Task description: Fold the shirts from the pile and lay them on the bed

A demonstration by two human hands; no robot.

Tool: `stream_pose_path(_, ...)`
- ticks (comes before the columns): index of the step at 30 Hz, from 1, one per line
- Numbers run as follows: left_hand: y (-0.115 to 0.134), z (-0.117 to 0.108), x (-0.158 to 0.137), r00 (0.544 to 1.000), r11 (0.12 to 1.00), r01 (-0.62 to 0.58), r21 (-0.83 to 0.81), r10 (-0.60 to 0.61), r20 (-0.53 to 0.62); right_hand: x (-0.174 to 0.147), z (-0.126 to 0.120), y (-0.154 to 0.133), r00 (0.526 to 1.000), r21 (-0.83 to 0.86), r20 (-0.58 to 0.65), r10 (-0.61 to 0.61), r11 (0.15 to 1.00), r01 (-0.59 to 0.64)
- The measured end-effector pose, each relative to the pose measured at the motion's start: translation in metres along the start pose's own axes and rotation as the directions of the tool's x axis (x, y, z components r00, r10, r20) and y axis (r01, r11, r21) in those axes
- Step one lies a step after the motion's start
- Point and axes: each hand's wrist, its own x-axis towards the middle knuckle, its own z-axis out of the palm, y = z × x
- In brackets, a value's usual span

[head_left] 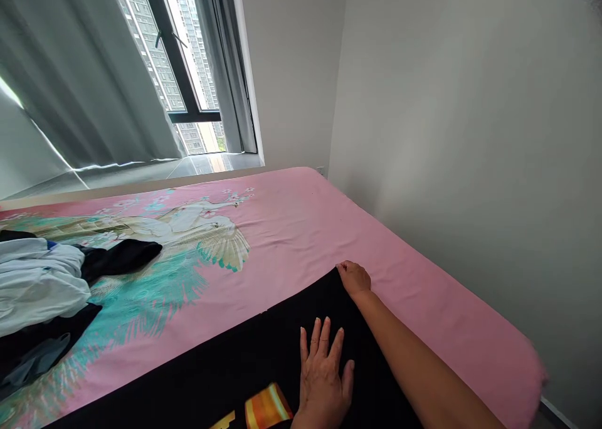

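Observation:
A black garment (221,360) with a yellow and orange print (267,407) lies spread over the bed, and its lower part runs out of the picture. My left hand (324,372) rests palm down on the black fabric, fingers spread, just right of the print. At the garment's far right corner, my right hand (355,277) is closed, pinching the edge of the cloth between thumb and fingers. Whether this is a shirt or another piece of clothing cannot be made out.
A pink bed sheet (291,216) with a bird pattern lies underneath. To the left is a pile of white and black clothes (42,285). A grey wall (470,134) borders the bed on the right; a curtained window (164,52) is beyond it.

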Motion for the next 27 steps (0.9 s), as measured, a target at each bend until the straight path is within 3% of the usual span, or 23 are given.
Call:
stream_pose_path(6, 0.000, 0.000, 0.000, 1.000, 1.000, 0.016, -0.024, -0.015, 0.009, 0.003, -0.009, 0.001, 0.988, 0.013, 0.153, -0.021, 1.000, 0.020)
stream_pose_path(12, 0.002, -0.003, 0.000, 0.999, 0.999, 0.032, -0.032, -0.031, 0.035, -0.007, 0.000, 0.001, 0.996, -0.024, -0.004, -0.084, 0.996, 0.084)
stream_pose_path(17, 0.002, -0.006, -0.001, 0.998, 0.997, 0.049, -0.057, -0.047, 0.048, -0.005, -0.017, -0.002, 0.990, -0.029, -0.121, -0.074, 0.997, 0.071)
stream_pose_path(20, 0.003, -0.005, 0.001, 0.996, 0.993, 0.067, -0.099, -0.062, 0.058, -0.028, -0.027, -0.022, 0.964, -0.032, -0.156, -0.215, 0.977, 0.213)
stream_pose_path(23, 0.006, -0.007, 0.006, 0.994, 0.983, 0.089, -0.160, -0.078, 0.074, -0.071, -0.023, -0.046, 0.911, -0.042, -0.102, -0.399, 0.917, 0.397)
stream_pose_path(27, -0.011, -0.029, 0.017, 0.979, 0.953, 0.160, -0.258, -0.119, 0.165, -0.113, -0.005, -0.054, 0.896, -0.070, -0.012, -0.444, 0.894, 0.442)
